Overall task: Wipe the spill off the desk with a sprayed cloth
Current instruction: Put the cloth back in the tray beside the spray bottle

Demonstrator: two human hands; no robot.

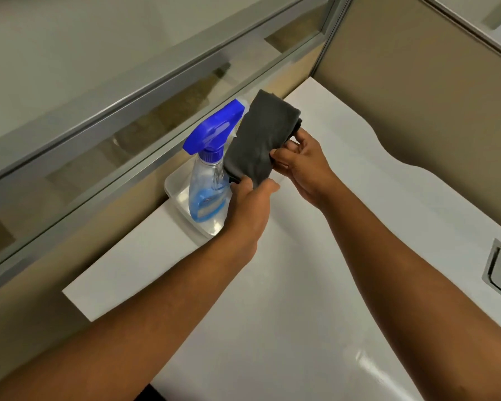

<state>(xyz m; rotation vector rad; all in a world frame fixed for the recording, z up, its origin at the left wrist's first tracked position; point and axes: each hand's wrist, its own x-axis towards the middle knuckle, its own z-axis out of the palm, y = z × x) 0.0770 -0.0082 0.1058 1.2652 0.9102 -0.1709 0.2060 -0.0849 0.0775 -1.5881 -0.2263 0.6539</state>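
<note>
Prep step: left hand (250, 201) grips the lower edge of the folded grey cloth (261, 140) at frame centre, right hand (304, 166) pinches its side, spray bottle (207, 175) untouched in its tray just left; next, likely free one hand to spray; no spill discernible on desk (301, 285).

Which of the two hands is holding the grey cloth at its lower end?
The left hand grips the grey cloth at its lower end; the right hand pinches its side edge.
</note>
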